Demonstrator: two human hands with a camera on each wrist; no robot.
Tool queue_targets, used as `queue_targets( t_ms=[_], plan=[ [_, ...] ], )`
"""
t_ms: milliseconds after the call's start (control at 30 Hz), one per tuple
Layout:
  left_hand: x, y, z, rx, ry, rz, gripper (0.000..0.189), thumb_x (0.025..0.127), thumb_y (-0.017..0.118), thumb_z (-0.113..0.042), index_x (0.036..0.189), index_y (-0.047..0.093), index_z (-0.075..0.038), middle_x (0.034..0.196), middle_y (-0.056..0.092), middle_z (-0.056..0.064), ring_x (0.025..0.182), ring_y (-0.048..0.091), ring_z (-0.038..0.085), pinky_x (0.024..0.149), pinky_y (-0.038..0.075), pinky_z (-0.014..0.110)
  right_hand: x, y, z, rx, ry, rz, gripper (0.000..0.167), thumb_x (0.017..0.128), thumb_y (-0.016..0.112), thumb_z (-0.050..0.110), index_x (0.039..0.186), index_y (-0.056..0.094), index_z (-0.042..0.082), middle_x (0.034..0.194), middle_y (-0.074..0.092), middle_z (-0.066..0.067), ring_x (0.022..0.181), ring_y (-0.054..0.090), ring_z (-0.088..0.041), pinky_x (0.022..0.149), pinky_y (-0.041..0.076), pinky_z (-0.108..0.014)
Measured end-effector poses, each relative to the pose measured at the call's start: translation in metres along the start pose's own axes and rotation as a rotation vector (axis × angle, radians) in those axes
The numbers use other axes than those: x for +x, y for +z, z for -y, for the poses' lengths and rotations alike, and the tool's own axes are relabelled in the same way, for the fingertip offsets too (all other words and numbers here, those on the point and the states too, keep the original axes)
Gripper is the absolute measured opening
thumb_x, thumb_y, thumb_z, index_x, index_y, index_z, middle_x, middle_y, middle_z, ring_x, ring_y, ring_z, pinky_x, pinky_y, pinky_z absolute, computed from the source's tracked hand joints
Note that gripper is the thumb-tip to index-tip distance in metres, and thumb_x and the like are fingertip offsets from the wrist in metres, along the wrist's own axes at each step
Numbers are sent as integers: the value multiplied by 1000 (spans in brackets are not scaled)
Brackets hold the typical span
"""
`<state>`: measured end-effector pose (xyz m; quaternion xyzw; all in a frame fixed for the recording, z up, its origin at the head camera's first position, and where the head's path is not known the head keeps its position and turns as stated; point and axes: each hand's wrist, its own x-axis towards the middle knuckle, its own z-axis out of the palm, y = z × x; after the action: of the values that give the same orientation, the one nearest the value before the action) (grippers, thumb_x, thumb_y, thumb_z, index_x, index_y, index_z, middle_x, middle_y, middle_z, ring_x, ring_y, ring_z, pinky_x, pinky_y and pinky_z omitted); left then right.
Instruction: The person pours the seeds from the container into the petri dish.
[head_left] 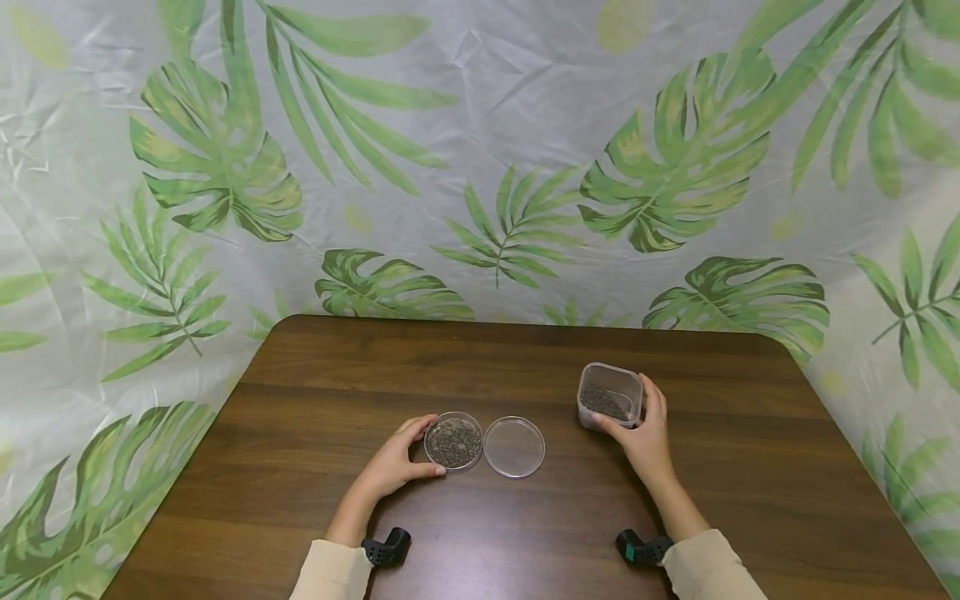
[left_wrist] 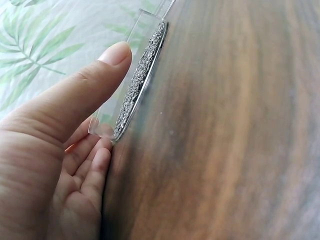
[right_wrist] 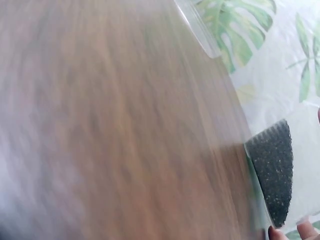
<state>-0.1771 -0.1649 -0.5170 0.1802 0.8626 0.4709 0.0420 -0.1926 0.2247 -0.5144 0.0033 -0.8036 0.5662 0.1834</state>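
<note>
My left hand (head_left: 393,462) holds a clear petri dish (left_wrist: 141,27) by its left side, thumb in front and fingers behind. A layer of dark, coarse soil-like grains (head_left: 454,442) covers its bottom. Just to its right lies a second round clear dish or lid (head_left: 514,448) with nothing in it. Farther right, my right hand (head_left: 651,440) grips a square translucent plastic container (head_left: 628,390), thumb at the front and fingers on the far right side. Similar dark grains (right_wrist: 272,172) are heaped to one side inside it, and the container tilts toward the left.
The brown wood-grain table (head_left: 517,533) spreads under both hands. Behind it hangs a pale cloth (head_left: 517,125) printed with green leaves. Each wrist wears a black strap device, such as the left one (head_left: 387,548).
</note>
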Motion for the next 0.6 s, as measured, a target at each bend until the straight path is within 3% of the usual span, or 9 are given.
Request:
queue_targets(
  t_ms=[333,600],
  plan=[
    [0,0,0,-1,0,-2,80,63,81,-29,131,45,-9,128,44,8,112,45,25,95,34,42,6,-11,-1,-29,15,64,95,69,78,16,142,19,9,139,19,-14,113,33,-33,90,35,-50],
    [1,1,1,-2,3,-6,80,63,82,-28,131,44,-8,129,44,8,112,45,25,95,34,42,8,-17,-7,-36,50,116,93,75,74,21,144,12,11,141,15,-14,114,33,-34,89,35,-48]
  ],
)
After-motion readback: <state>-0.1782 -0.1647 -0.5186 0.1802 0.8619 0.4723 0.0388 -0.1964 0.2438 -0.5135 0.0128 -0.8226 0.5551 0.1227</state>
